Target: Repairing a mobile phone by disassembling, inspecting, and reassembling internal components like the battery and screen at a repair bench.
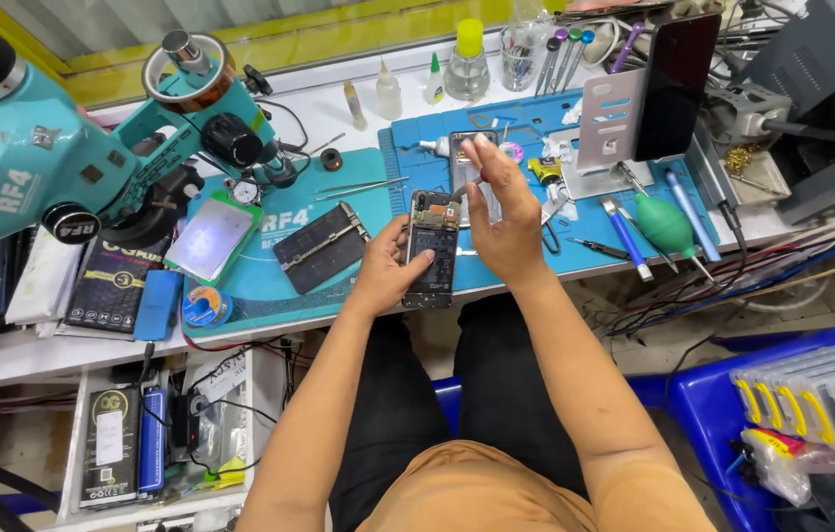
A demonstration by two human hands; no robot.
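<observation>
My left hand (pixel 388 266) grips an opened phone (pixel 434 248) with its back removed, circuit board and battery exposed, held above the front edge of the blue work mat (pixel 526 133). Over the phone's top end, my right hand (pixel 501 212) pinches thin metal tweezers (pixel 461 190) whose tip touches the upper part of the board. Behind my right hand another phone body (pixel 468 148) lies on the mat, partly hidden by my fingers.
A teal microscope (pixel 63 138) stands at left over a teal mat (pixel 269 286) with a black clamp fixture (pixel 319 246). Bottles (pixel 467 59), screwdrivers (pixel 624 236), a green blower (pixel 664 225) and a propped dark phone (pixel 675 84) crowd the right. Blue stool and parts boxes (pixel 811 394) sit below.
</observation>
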